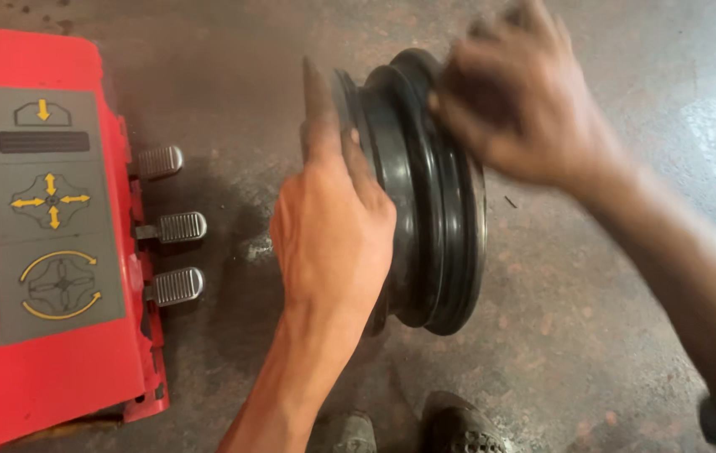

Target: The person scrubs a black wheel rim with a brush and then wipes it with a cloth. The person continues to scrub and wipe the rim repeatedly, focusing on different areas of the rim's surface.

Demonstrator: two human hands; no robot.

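A black steel wheel rim (427, 201) stands upright on its edge on the concrete floor, seen from above. My left hand (329, 222) lies flat against its left face, fingers pointing away from me and wrapped over the near flange. My right hand (516, 105) is blurred with motion and rests on the far upper right edge of the rim, fingers curled onto it. Both hands steady the rim between them.
A red machine body (47, 243) with a grey panel of yellow arrow symbols fills the left side. Three metal foot pedals (172, 226) stick out of it toward the rim. My shoes (450, 428) show at the bottom. Stained concrete floor (576, 335) surrounds everything.
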